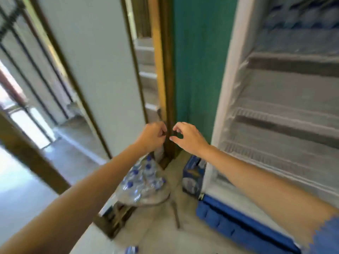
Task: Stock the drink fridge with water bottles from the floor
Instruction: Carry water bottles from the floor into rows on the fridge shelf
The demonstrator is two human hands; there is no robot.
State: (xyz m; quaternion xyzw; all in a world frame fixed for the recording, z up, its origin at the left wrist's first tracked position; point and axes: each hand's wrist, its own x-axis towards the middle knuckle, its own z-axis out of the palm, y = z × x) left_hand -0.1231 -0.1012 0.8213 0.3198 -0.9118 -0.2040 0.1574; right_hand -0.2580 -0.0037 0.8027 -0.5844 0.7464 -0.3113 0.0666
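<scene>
A clear plastic pack of water bottles point(145, 180) with blue caps sits low in the corner, its wrap tapering up to my left hand point(152, 136). That hand's fingers are curled and seem to grip the top of the wrap; blur hides the contact. My right hand point(187, 136) hovers just to its right, fingers loosely spread and holding nothing. The drink fridge point(275, 116) stands wide at the right with bare white wire shelves. Blue-labelled bottles point(302, 19) fill its top shelf. One loose bottle point(131, 250) lies at the bottom edge.
A blue carton point(192, 178) stands on the floor between the pack and the fridge's blue base point(238, 222). A wooden door frame point(168, 88) and a green wall point(198, 70) close off the corner. A white door panel point(91, 70) is on the left. The whole frame is blurred.
</scene>
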